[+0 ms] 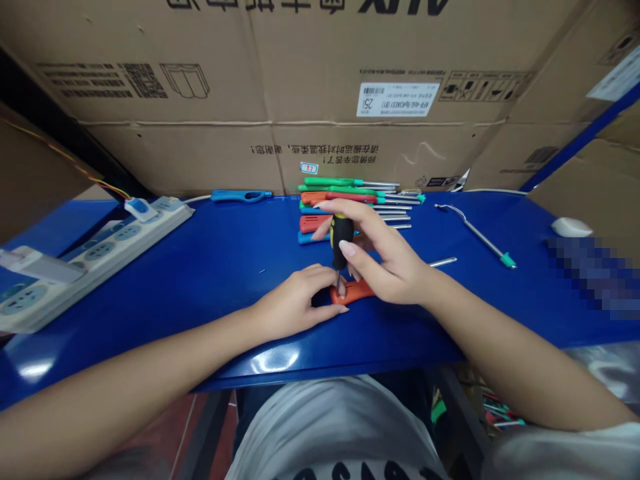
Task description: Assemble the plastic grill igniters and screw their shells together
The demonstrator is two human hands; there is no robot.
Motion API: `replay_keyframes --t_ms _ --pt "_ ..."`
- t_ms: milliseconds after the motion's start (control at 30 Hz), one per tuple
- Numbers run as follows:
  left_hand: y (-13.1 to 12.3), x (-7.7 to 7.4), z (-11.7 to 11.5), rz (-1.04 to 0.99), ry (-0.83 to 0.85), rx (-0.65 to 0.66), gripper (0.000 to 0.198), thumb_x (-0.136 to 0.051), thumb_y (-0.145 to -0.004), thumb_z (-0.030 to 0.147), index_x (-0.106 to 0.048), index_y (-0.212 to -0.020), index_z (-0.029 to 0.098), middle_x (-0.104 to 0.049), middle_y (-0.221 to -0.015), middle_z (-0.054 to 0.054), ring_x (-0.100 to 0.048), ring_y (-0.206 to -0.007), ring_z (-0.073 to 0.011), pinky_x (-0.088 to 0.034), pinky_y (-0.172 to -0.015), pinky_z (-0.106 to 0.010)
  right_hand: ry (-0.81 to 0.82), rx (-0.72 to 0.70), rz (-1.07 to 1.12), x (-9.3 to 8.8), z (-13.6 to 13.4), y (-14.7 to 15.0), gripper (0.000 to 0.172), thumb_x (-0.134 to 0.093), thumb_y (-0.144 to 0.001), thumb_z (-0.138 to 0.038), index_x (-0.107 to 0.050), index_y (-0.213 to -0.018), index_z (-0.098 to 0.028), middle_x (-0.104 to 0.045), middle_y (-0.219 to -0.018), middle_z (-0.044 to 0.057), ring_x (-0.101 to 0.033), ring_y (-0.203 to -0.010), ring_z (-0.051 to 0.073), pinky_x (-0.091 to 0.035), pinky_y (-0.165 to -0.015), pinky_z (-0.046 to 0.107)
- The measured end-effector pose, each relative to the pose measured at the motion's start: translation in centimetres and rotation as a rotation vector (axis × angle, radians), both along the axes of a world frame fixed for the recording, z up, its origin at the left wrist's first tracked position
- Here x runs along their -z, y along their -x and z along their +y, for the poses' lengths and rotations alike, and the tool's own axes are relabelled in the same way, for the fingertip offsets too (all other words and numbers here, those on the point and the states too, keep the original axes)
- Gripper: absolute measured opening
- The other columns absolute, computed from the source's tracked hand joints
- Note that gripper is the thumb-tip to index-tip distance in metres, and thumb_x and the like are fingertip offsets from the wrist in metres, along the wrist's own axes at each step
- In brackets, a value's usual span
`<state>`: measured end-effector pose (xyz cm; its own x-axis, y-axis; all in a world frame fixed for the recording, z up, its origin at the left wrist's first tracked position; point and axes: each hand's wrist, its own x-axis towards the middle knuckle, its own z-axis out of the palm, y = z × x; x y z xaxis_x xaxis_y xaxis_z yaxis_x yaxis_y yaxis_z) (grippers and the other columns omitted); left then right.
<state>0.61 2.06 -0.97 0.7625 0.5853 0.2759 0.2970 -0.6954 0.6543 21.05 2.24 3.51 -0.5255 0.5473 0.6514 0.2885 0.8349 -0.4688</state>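
Observation:
An orange long-reach lighter point(357, 291) lies on the blue table in front of me, its metal tube pointing right. My left hand point(293, 303) rests on the tabletop, with thumb and fingers closed around the lighter's left end. My right hand point(393, 260) grips a black-and-yellow screwdriver point(342, 243), held upright. The screwdriver's shaft points down at the lighter's left end, close to my left fingertips; the exact contact at the tip is too small to make out. My right palm hides part of the orange handle.
Behind my hands, several lighters point(313, 223) with coloured handles lie stacked. A blue lighter handle point(240, 195) sits left of them. A metal tube with a wire point(483, 240) lies right. A power strip point(107, 257) stands left; cardboard point(300, 87) walls the back. A tiny pin-like piece point(262, 271) lies nearby.

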Motion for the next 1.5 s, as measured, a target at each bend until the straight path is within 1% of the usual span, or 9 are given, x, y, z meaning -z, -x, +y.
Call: replay_keyframes --t_ms 233,433,567,667,833,1067,1267,1367,1500 --pt "0.0 0.4 0.1 -0.007 -0.036 -0.012 0.020 -0.073 -0.089 0.028 -0.065 -0.105 0.019 -0.070 -0.099 -0.004 -0.066 -0.093 -0.0211 -0.052 -0.085 -0.034 -0.386 0.092 0.050 0.1 0.6 -0.4 0.045 -0.074 -0.087 -0.041 -0.060 -0.125 -0.022 -0.074 -0.110 0.007 -0.072 -0.097 0.023 -0.061 -0.087 0.036" --pt "0.0 0.1 0.1 -0.009 0.010 0.000 0.017 -0.072 -0.090 0.031 -0.067 -0.102 0.020 -0.069 -0.100 -0.004 -0.066 -0.096 -0.0212 -0.052 -0.088 -0.034 0.072 -0.029 0.026 -0.8 -0.5 0.4 0.044 -0.036 -0.105 -0.025 -0.039 -0.149 -0.022 -0.065 -0.133 0.009 -0.072 -0.089 0.015 -0.061 -0.075 0.029" --pt "0.0 0.4 0.2 0.000 -0.008 -0.024 0.025 -0.073 -0.088 0.030 -0.066 -0.110 0.019 -0.070 -0.103 -0.005 -0.066 -0.097 -0.0230 -0.053 -0.089 -0.037 -0.349 0.114 0.041 -0.2 -0.1 0.2 0.036 -0.068 -0.091 -0.032 -0.061 -0.125 -0.022 -0.074 -0.108 0.006 -0.071 -0.088 0.018 -0.059 -0.076 0.029" --pt "0.0 0.5 0.2 0.004 -0.013 -0.023 0.030 -0.072 -0.089 0.031 -0.065 -0.115 0.020 -0.070 -0.106 -0.006 -0.065 -0.100 -0.0237 -0.052 -0.090 -0.038 -0.547 0.140 0.020 0.0 0.0 0.1 0.033 -0.067 -0.092 -0.034 -0.062 -0.121 -0.021 -0.074 -0.093 0.004 -0.070 -0.079 0.017 -0.059 -0.073 0.029" --pt "0.0 0.2 0.2 -0.001 0.017 -0.003 0.018 -0.071 -0.090 0.033 -0.067 -0.102 0.019 -0.069 -0.098 -0.005 -0.065 -0.094 -0.0207 -0.052 -0.088 -0.034 -0.188 0.076 -0.048 -1.1 -0.5 0.1 0.043 -0.032 -0.104 -0.022 -0.047 -0.145 -0.020 -0.067 -0.130 0.009 -0.068 -0.110 0.019 -0.058 -0.091 0.035" --pt "0.0 0.4 0.2 -0.028 0.018 0.008 0.019 -0.072 -0.089 0.032 -0.064 -0.101 0.020 -0.070 -0.100 -0.004 -0.066 -0.097 -0.0208 -0.052 -0.089 -0.035 -0.428 0.151 0.004 -1.0 0.6 -1.2 0.033 -0.070 -0.090 -0.041 -0.067 -0.117 -0.023 -0.076 -0.096 0.005 -0.073 -0.088 0.020 -0.059 -0.083 0.032" --pt "0.0 0.0 0.1 -0.004 0.010 -0.001 0.017 -0.071 -0.090 0.031 -0.066 -0.100 0.019 -0.069 -0.100 -0.004 -0.065 -0.095 -0.0202 -0.052 -0.088 -0.034 -0.126 -0.043 -0.082 -1.1 0.1 -0.4 0.040 -0.035 -0.106 -0.027 -0.047 -0.143 -0.021 -0.063 -0.137 0.010 -0.058 -0.130 0.020 -0.051 -0.106 0.038" --pt "0.0 0.1 0.1 0.003 -0.013 -0.011 0.017 -0.073 -0.089 0.030 -0.066 -0.100 0.019 -0.070 -0.098 -0.004 -0.066 -0.094 -0.0206 -0.052 -0.088 -0.034 -0.112 -0.012 -0.016 -0.8 0.1 -0.1 0.035 -0.043 -0.104 -0.034 -0.054 -0.135 -0.020 -0.070 -0.125 0.009 -0.069 -0.108 0.018 -0.058 -0.093 0.033" --pt "0.0 0.5 0.3 0.014 -0.057 -0.017 0.023 -0.073 -0.090 0.031 -0.067 -0.109 0.021 -0.071 -0.099 -0.004 -0.066 -0.093 -0.0215 -0.052 -0.086 -0.036 -0.435 0.133 -0.039 -0.2 0.2 -0.4 0.036 -0.062 -0.094 -0.047 -0.064 -0.120 -0.022 -0.076 -0.096 0.003 -0.072 -0.082 0.016 -0.059 -0.076 0.028"
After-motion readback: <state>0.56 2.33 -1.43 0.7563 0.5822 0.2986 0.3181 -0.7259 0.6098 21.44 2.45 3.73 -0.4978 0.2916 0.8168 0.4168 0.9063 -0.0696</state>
